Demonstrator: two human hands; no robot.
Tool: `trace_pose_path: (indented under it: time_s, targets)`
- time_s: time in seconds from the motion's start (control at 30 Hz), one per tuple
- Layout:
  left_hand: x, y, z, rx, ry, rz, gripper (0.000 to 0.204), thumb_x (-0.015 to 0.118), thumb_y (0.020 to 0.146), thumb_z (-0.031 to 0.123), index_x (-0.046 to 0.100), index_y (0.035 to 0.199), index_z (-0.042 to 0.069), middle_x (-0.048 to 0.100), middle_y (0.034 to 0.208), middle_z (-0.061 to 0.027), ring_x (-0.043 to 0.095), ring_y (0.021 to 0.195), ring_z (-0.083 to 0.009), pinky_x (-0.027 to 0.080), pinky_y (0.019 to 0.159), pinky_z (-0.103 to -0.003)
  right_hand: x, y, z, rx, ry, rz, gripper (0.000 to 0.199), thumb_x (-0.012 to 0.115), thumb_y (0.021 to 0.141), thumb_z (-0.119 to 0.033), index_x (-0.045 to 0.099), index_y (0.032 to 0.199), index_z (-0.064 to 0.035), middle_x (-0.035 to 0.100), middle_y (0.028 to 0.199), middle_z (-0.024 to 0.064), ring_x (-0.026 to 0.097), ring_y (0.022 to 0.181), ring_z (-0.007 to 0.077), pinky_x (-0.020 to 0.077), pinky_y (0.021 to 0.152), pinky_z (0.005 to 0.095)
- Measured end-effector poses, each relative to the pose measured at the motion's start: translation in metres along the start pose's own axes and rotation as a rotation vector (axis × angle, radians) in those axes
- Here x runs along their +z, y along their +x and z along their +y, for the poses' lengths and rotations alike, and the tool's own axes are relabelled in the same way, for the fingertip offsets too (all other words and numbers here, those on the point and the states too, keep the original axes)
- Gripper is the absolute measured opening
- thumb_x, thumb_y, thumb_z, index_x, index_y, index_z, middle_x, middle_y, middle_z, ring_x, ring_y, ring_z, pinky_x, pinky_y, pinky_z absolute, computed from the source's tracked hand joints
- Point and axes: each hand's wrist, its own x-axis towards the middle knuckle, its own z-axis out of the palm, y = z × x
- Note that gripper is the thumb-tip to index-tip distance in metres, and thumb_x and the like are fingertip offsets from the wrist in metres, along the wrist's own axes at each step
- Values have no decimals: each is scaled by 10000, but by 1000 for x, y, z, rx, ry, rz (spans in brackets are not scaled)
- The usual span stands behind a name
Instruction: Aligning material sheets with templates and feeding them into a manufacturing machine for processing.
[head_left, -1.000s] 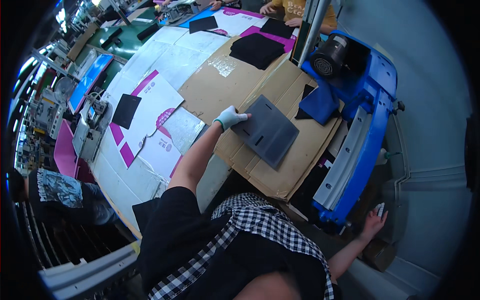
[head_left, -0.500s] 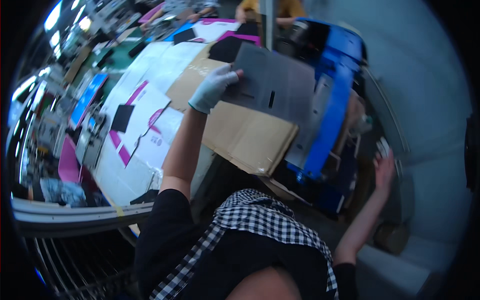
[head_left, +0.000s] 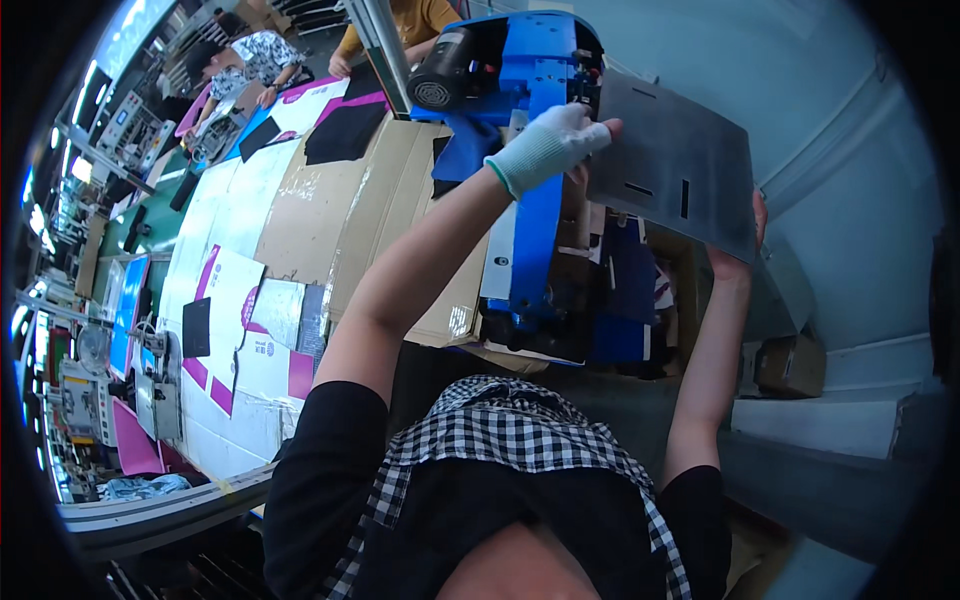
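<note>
Cardboard-topped table (head_left: 310, 215), blue machine (head_left: 537, 245) alongside. Worker's left hand (head_left: 553, 145) pinches grey slotted sheet (head_left: 675, 145) by left edge, raised beside machine; right hand (head_left: 732, 264) at lower-right corner, can't tell finger spread.

The grey sheet (head_left: 680, 130) fills the space between the left hand (head_left: 560, 145) and the right hand (head_left: 732, 262), blocking a straight path across. The blue machine (head_left: 540, 230) stands directly beneath the left hand, its dark motor (head_left: 440, 85) and a metal post (head_left: 380, 45) obstructing the way farther up-left. Left of the machine, flat cardboard (head_left: 400, 235) on the counter (head_left: 205, 440) leaves passage overhead. Rightward from the right hand, open air reaches the wall (head_left: 850, 150); lower right sits a brown box (head_left: 790, 365). Between the forearms, a gap opens under the sheet.
</note>
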Motion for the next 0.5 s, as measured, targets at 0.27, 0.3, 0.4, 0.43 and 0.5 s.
trace_pose_path:
  time_s: [0.27,0.3,0.4,0.43,0.5]
  targets:
    - [-43,-12,-62,-357,-246,77,403,468,894,366,561,965,-20,616,854,-121,551,617,-134,436,489,-191,-71,-3,28,86,-84,335,408,506,841,-325,516,1132,-39,582,1057,60,565,909,156,429,791,296]
    - [-44,-14,-69,-356,-242,87,403,468,894,366,561,965,-20,616,854,-121,551,617,-134,436,489,-191,-80,0,38,90,-83,325,408,506,841,-325,516,1132,-39,582,1057,60,565,909,156,429,791,296]
    - [-49,-21,-85,-463,-360,118,367,470,885,354,579,901,4,619,812,-92,521,586,-124,440,503,-206,-107,8,73,194,-31,327,398,499,851,-322,516,1135,-43,576,1063,54,555,918,155,428,791,291]
    - [-51,-24,-91,-497,-399,131,357,470,882,350,585,880,12,620,798,-83,511,575,-120,441,508,-211,-115,10,84,230,-14,326,395,496,855,-321,516,1136,-44,574,1065,52,552,921,155,427,792,289]
    - [-55,-33,-103,-521,-366,154,388,508,854,405,596,840,27,613,762,-70,496,549,-116,436,503,-215,-130,15,108,192,-113,308,426,475,881,-345,493,1191,-53,557,1123,55,531,981,153,417,830,284]
